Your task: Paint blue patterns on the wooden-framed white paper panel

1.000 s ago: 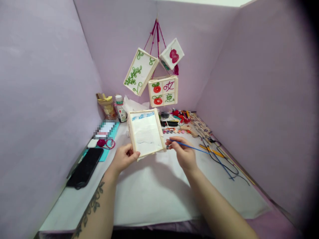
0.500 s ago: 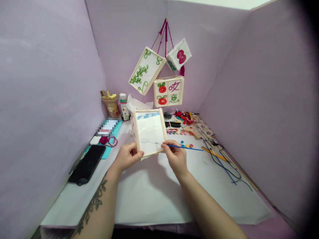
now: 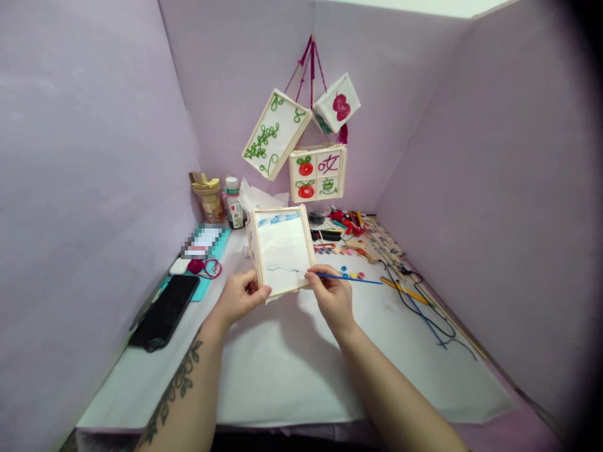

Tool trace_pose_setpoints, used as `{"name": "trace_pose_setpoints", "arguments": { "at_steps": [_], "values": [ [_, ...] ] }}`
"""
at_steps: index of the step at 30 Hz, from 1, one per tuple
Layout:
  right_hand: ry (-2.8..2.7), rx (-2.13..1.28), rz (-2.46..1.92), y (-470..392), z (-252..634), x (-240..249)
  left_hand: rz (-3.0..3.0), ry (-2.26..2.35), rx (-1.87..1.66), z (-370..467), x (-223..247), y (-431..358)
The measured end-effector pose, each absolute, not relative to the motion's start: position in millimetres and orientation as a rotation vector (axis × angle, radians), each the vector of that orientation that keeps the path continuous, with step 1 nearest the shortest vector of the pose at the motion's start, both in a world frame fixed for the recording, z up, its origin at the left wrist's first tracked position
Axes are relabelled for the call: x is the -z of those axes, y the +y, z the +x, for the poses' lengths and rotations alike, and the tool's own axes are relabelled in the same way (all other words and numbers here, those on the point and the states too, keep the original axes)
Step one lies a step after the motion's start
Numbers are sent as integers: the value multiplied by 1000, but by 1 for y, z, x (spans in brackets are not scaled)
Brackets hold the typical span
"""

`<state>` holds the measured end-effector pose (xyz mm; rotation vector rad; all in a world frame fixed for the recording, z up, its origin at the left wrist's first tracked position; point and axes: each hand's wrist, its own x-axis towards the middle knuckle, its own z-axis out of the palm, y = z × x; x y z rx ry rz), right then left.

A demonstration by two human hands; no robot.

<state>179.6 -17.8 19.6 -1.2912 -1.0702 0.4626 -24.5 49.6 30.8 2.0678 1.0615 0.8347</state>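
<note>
My left hand grips the lower left corner of a wood-framed lantern, thumb over the front edge. The lantern is held tilted above the table, its white panel facing me. Blue paint runs along the panel's top, and a thin wavy dark line crosses its lower part. Between the fingertips of my right hand is a slim blue paintbrush, its handle pointing right. The brush tip is at the panel near the right end of the line; my fingers partly cover that spot.
Decorated lanterns hang behind on purple cords. To the left lie a black phone, a ball of magenta thread and a bottle. Right of the lantern are paint pots, pliers, a yellow cutter and a black cable.
The thin line on the panel looks slightly longer and darker toward the right. Both hands keep nearly the same places, and the view has shifted a little.
</note>
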Motion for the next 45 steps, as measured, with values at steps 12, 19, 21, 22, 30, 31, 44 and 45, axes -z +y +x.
{"name": "trace_pose_setpoints", "arguments": {
  "at_steps": [12,19,21,22,30,31,44,45],
  "values": [
    [-1088,-433,-1322,-24,185,-19,2093,1075,-828,-25,-32,48],
    [-1090,-407,-1339,-25,189,-20,2084,1086,-824,-25,-33,48],
    [-1101,-400,-1336,-25,190,-20,2080,1090,-829,-24,-33,48],
    [-1105,-397,-1334,-26,190,-20,2078,1091,-831,-24,-33,48],
    [-1114,-388,-1340,-28,196,-20,2063,1088,-833,-24,-33,48],
    [-1114,-380,-1341,-28,196,-21,2064,1091,-832,-24,-33,48],
    [-1001,-380,-1320,-31,200,-19,2057,1097,-835,-23,-36,48],
    [-978,-386,-1324,-29,199,-17,2054,1100,-834,-23,-36,47]
  ]
}}
